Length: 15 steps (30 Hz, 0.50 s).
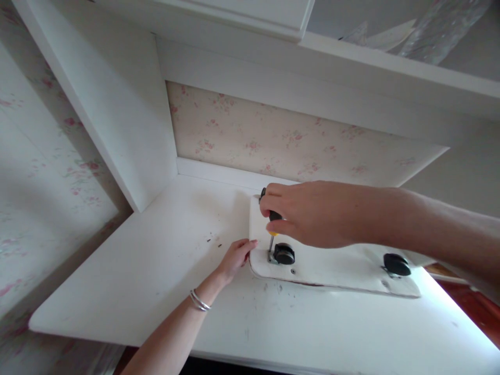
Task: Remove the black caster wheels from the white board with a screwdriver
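My right hand (289, 211) is wrapped round a screwdriver (272, 240) with a black and yellow handle. The tool stands nearly upright, its tip at the metal plate of a black caster wheel (285, 254). That caster sits on a white board (332, 263) with rounded corners, lying flat. My left hand (238, 254) grips the board's left edge, thumb on top and fingers at the side. Another black caster (397, 264) is fixed near the right end. Part of a further dark caster (262, 194) shows behind my right fingers. My right forearm hides much of the board.
The board rests on a white desktop (156, 281) with small dark bits (214, 241) and smudges on it. A white side panel (117, 104) rises at left. Overhead is a shelf (351, 78) holding clear plastic wrap (441, 31). Floral wallpaper (250, 130) lies behind.
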Each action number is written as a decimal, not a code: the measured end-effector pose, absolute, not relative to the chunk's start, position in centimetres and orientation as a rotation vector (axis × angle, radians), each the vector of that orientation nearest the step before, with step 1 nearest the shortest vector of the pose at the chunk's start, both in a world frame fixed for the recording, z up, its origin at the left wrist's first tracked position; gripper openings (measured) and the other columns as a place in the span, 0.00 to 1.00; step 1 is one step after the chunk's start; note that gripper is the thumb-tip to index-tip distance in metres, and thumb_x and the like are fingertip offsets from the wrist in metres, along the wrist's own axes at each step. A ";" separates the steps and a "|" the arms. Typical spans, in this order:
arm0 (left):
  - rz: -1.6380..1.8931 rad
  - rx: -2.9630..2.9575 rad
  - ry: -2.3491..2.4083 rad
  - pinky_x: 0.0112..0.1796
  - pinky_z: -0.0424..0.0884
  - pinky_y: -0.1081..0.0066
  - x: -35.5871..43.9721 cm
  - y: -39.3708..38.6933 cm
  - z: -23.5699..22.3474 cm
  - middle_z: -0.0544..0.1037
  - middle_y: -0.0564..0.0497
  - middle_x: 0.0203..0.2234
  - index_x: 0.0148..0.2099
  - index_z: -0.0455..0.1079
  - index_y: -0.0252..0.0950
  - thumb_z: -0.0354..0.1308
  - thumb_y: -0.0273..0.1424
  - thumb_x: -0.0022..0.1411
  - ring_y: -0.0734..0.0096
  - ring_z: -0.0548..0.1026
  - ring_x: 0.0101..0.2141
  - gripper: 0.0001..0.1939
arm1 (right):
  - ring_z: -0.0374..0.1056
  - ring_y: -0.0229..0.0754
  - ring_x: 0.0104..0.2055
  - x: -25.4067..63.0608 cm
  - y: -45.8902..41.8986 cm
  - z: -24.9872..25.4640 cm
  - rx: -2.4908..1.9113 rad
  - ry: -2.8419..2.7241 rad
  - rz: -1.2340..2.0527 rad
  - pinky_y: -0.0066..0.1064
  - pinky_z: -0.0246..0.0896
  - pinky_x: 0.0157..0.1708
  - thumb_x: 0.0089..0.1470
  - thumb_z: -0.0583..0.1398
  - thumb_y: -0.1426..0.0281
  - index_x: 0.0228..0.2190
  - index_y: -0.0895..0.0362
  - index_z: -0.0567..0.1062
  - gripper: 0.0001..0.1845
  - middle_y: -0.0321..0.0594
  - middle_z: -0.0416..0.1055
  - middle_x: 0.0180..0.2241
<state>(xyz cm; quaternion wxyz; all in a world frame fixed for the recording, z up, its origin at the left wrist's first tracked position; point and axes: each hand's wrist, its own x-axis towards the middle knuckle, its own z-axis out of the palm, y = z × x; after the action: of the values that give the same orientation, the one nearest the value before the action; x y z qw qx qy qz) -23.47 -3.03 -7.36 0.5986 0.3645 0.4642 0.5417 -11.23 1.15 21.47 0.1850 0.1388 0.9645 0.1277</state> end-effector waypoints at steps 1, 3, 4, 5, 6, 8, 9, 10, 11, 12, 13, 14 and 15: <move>1.255 0.844 1.081 0.24 0.46 0.71 -23.5 -3.0 -7.4 0.56 0.60 0.17 0.25 0.59 0.37 0.60 0.50 0.57 0.78 0.51 0.21 0.24 | 0.67 0.42 0.32 -11.3 1.3 21.2 0.403 2.758 0.398 0.33 0.50 0.25 0.64 0.55 0.66 0.44 0.54 0.72 0.10 0.42 0.72 0.40; 1.252 0.841 1.091 0.24 0.46 0.71 -23.4 -2.9 -7.5 0.56 0.60 0.17 0.25 0.59 0.37 0.61 0.50 0.56 0.78 0.52 0.21 0.24 | 0.67 0.43 0.30 -11.4 1.7 20.5 0.448 2.829 0.490 0.34 0.49 0.25 0.66 0.52 0.63 0.43 0.55 0.72 0.12 0.42 0.73 0.37; 1.251 0.839 1.096 0.24 0.46 0.72 -23.4 -2.9 -7.6 0.56 0.60 0.18 0.25 0.60 0.37 0.61 0.50 0.56 0.78 0.52 0.21 0.23 | 0.67 0.43 0.31 -11.3 1.9 20.2 0.451 2.847 0.519 0.34 0.50 0.26 0.66 0.52 0.65 0.41 0.56 0.73 0.12 0.42 0.73 0.35; 1.250 0.837 1.100 0.24 0.46 0.72 -23.4 -2.9 -7.6 0.56 0.60 0.18 0.25 0.60 0.37 0.61 0.50 0.56 0.78 0.52 0.21 0.23 | 0.67 0.44 0.32 -11.3 2.1 20.0 0.421 2.850 0.510 0.35 0.53 0.29 0.65 0.53 0.68 0.38 0.57 0.73 0.10 0.42 0.73 0.34; 1.250 0.835 1.102 0.23 0.46 0.72 -23.4 -2.9 -7.6 0.56 0.60 0.18 0.25 0.60 0.37 0.61 0.50 0.56 0.78 0.52 0.21 0.23 | 0.67 0.44 0.34 -11.2 2.4 19.9 0.366 2.855 0.463 0.35 0.55 0.32 0.64 0.54 0.72 0.36 0.57 0.74 0.08 0.43 0.73 0.35; 1.249 0.833 1.106 0.23 0.46 0.72 -23.4 -2.9 -7.7 0.56 0.60 0.18 0.25 0.60 0.37 0.61 0.50 0.56 0.78 0.52 0.21 0.23 | 0.67 0.45 0.40 -11.1 2.6 20.0 0.256 2.884 0.301 0.36 0.59 0.39 0.59 0.56 0.78 0.39 0.57 0.75 0.10 0.44 0.73 0.40; 1.249 0.834 1.107 0.23 0.46 0.72 -23.4 -2.9 -7.7 0.56 0.61 0.18 0.26 0.60 0.37 0.61 0.50 0.56 0.78 0.51 0.21 0.23 | 0.67 0.45 0.43 -11.0 2.6 20.1 0.242 2.904 0.215 0.35 0.59 0.41 0.58 0.56 0.79 0.42 0.56 0.75 0.12 0.44 0.72 0.44; 1.250 0.835 1.107 0.23 0.45 0.72 -23.4 -2.9 -7.7 0.56 0.61 0.17 0.26 0.60 0.37 0.60 0.50 0.57 0.78 0.51 0.21 0.23 | 0.67 0.45 0.45 -11.1 2.5 20.3 0.245 2.917 0.142 0.35 0.60 0.42 0.58 0.56 0.79 0.44 0.56 0.75 0.14 0.44 0.71 0.47; 1.250 0.838 1.107 0.23 0.45 0.72 -23.4 -2.9 -7.7 0.56 0.61 0.17 0.26 0.60 0.37 0.60 0.50 0.57 0.78 0.51 0.20 0.23 | 0.67 0.45 0.46 -11.2 2.3 20.4 0.259 2.921 0.090 0.35 0.60 0.43 0.59 0.55 0.78 0.45 0.55 0.75 0.14 0.44 0.71 0.49; 1.251 0.840 1.108 0.23 0.45 0.72 -23.4 -2.9 -7.7 0.56 0.61 0.17 0.26 0.60 0.37 0.60 0.50 0.57 0.79 0.51 0.20 0.23 | 0.67 0.44 0.47 -11.3 2.1 20.5 0.281 2.920 0.071 0.35 0.61 0.43 0.61 0.55 0.75 0.45 0.55 0.75 0.12 0.45 0.71 0.49; 1.252 0.843 1.109 0.23 0.45 0.72 -23.4 -2.9 -7.7 0.56 0.61 0.17 0.25 0.60 0.37 0.60 0.50 0.57 0.79 0.51 0.20 0.23 | 0.68 0.45 0.46 -11.5 1.8 20.4 0.318 2.919 0.092 0.35 0.61 0.43 0.64 0.53 0.72 0.44 0.56 0.75 0.12 0.46 0.71 0.48; 1.253 0.845 1.111 0.23 0.45 0.72 -23.4 -2.9 -7.7 0.56 0.61 0.17 0.25 0.60 0.37 0.60 0.50 0.57 0.79 0.51 0.20 0.23 | 0.69 0.45 0.44 -11.7 1.6 20.4 0.378 2.919 0.157 0.35 0.61 0.40 0.66 0.51 0.67 0.43 0.57 0.75 0.13 0.47 0.72 0.46; 1.253 0.847 1.112 0.23 0.45 0.72 -23.4 -2.9 -7.7 0.56 0.61 0.17 0.25 0.59 0.37 0.60 0.50 0.57 0.79 0.51 0.20 0.23 | 0.70 0.45 0.41 -11.8 1.4 20.2 0.453 2.911 0.259 0.36 0.61 0.37 0.68 0.49 0.63 0.43 0.57 0.75 0.17 0.47 0.73 0.43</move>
<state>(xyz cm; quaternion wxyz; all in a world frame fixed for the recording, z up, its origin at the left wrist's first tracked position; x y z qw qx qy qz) -23.43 -2.87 -7.70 0.5907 0.3641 0.4780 0.5385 -11.78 1.44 20.20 0.0918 0.1524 0.9802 0.0870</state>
